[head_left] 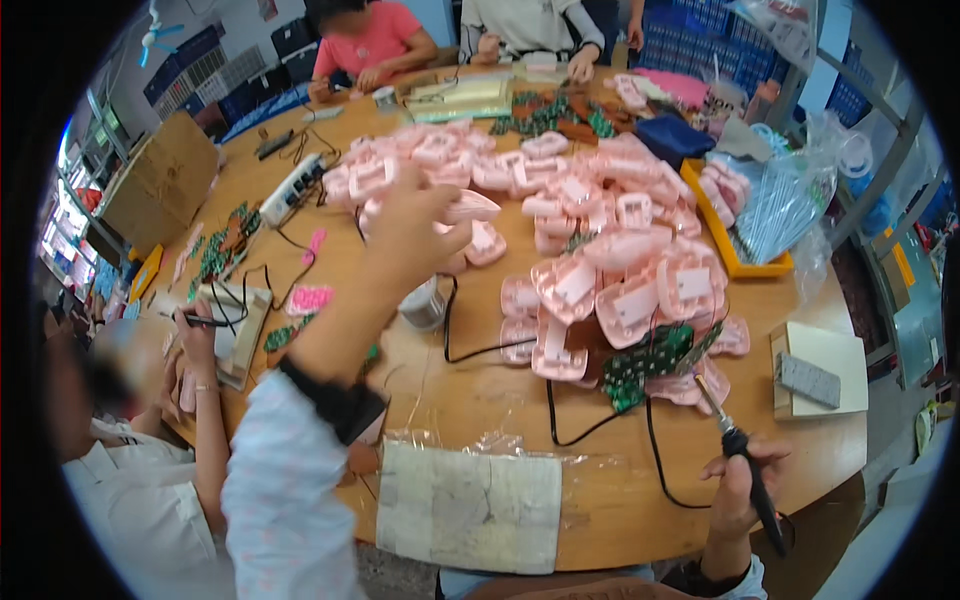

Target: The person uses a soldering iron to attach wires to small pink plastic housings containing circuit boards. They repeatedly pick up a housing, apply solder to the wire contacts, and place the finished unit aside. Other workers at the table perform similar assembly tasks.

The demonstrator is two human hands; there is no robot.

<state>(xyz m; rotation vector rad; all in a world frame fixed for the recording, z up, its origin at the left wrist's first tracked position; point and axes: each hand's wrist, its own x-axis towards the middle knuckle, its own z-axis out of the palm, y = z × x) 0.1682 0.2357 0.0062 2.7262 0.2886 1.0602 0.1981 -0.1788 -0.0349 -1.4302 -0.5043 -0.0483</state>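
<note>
Pointing away from us and a bit left, the soldering iron (745,455) is in the right hand (738,490), fingers wrapped snugly around its black handle. What matters here is the green circuit boards (630,370): they lie far and left of those fingers, up against the near edge of the pink shell pile (625,250). The iron's long axis slants from near right to far left, so its metal end sits just beside the right end of the boards. Touching or not? We honestly can't tell.

The boards themselves stretch from near left to far right, roughly crossing the line of the iron. Right hand's clearly the nearer one.

Meanwhile the left hand (415,222) is way out on the far left, over the other part of the pile, fingers slightly apart around a pink shell (476,207). It's blurry, so we can't say whether they've got hold of it or are just in front.

Also on the counter (640,525): a worn pale mat (470,510) on the near side, and a grey sponge (808,380) on the right.
</note>
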